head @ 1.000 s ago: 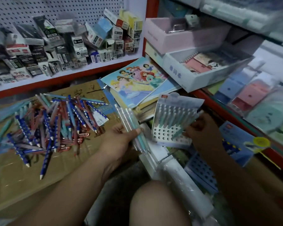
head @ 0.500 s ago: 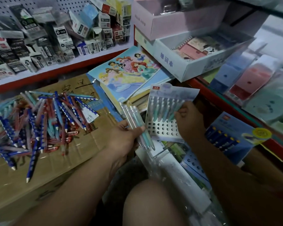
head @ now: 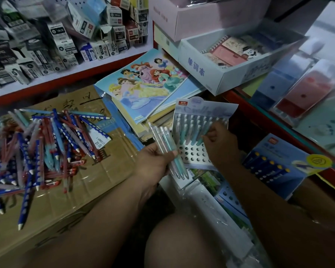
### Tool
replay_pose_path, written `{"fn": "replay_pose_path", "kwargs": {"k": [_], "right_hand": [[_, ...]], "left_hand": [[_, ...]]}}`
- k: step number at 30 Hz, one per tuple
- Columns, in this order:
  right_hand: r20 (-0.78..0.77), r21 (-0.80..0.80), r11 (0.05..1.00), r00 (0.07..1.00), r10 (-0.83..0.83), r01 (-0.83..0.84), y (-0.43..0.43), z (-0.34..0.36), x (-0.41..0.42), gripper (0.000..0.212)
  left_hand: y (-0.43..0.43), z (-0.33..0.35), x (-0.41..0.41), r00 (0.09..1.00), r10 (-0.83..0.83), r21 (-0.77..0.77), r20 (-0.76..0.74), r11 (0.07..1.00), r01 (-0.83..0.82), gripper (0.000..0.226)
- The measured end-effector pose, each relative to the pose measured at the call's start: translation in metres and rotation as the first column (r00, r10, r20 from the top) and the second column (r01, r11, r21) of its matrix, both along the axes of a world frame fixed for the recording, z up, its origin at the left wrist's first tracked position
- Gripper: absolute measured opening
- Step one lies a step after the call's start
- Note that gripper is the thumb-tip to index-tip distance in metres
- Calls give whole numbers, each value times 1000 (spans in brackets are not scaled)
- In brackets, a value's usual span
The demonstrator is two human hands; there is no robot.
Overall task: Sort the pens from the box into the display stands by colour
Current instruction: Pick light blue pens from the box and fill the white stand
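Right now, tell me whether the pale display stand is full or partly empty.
Partly filled: the display stand holds pens in back rows; front holes are empty.

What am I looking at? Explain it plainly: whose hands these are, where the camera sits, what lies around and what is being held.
No machine here: a person works with bare hands, and the one camera sits on their head, looking down. The left hand grips a bundle of pale pens. The right hand pinches a slanted teal pen at a white display stand, whose back rows already hold pens and whose front holes are empty. To the left, loose blue and red pens lie heaped on a cardboard box. Picture books lie behind the stand, and a blue display stand lies to the right.
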State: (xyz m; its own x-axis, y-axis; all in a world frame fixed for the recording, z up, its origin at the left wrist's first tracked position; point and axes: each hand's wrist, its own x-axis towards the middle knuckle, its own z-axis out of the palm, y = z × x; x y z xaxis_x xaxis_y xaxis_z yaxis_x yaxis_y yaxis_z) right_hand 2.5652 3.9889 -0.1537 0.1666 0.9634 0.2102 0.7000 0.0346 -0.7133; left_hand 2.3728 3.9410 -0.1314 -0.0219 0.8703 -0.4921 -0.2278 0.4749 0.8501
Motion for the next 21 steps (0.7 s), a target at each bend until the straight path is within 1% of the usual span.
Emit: {"fn": "replay_pose_path", "kwargs": {"k": [2, 5, 7, 10, 12, 13, 14, 16, 17, 18, 21], "right_hand": [[-1, -45, 999, 1000, -2, 2, 2, -5, -2, 21], [23, -127, 992, 1000, -20, 23, 3, -13, -5, 12], [6, -167, 985, 999, -36, 36, 3, -16, -5, 9], [29, -175, 983, 998, -53, 57, 0, -7, -3, 11], [59, -130, 990, 997, -56, 64, -7, 6, -2, 12], [61, -106, 994, 998, -32, 38, -12, 15, -4, 12], [25, -97, 995, 1000, 12, -10, -16, 24, -6, 11], [-142, -131, 980, 981, 131, -149, -24, 39, -14, 8], [-211, -154, 966, 962, 173, -207, -26, 43, -18, 11], [-239, -170, 955, 950, 201, -245, -28, 44, -20, 15], [-209, -177, 951, 954, 215, -253, -31, 44, -19, 16]], "left_hand": [[1, -1, 2, 1000, -5, 2, -6, 1000, 5, 19], [1, -1, 5, 1000, -10, 8, 0, 1000, 10, 20], [1, 0, 5, 1000, -13, 8, 1, 1000, 13, 20], [2, -3, 5, 1000, -30, 13, -8, 999, 30, 19], [3, -5, 5, 999, -51, 25, -15, 998, 51, 20], [3, -5, 6, 998, -65, 36, -26, 997, 66, 20], [2, -5, 7, 995, -86, 54, -47, 995, 89, 19], [1, -4, 10, 983, -150, 101, -110, 982, 162, 19], [0, -5, 12, 973, -184, 119, -137, 972, 201, 21], [0, -5, 15, 965, -214, 133, -152, 963, 234, 22], [-2, -7, 19, 952, -249, 144, -178, 950, 276, 22]]}}
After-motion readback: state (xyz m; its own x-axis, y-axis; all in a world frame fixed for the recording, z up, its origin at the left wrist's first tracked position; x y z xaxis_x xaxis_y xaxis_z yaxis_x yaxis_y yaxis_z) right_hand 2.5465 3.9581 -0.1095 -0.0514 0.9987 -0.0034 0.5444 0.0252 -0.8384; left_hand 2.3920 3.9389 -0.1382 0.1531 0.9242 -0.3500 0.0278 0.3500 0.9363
